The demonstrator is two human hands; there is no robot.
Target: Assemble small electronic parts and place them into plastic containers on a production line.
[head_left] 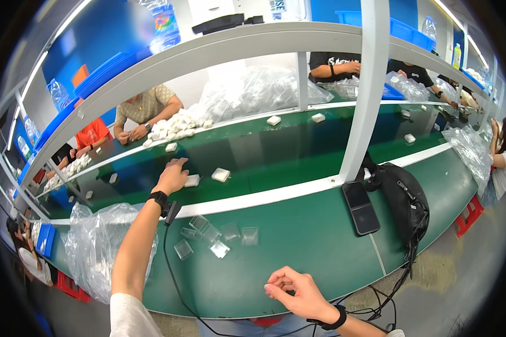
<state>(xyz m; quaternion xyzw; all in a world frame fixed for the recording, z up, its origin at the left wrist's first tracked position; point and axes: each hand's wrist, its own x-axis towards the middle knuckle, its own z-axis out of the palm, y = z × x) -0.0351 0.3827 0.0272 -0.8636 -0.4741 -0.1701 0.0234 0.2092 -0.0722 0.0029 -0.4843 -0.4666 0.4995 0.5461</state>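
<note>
The left hand reached across to the conveyor, fingers spread over a small white block, touching but not yet clamped on it. The right hand hovered empty above the worktop, fingers loosely curled. Clear bags lay between them. The pick-up step seemed in hand; closing on the block came next.

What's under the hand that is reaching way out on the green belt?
The left hand rests over a small white block on the green conveyor belt. Only the block's right end shows; the rest is hidden beneath the fingers.
</note>
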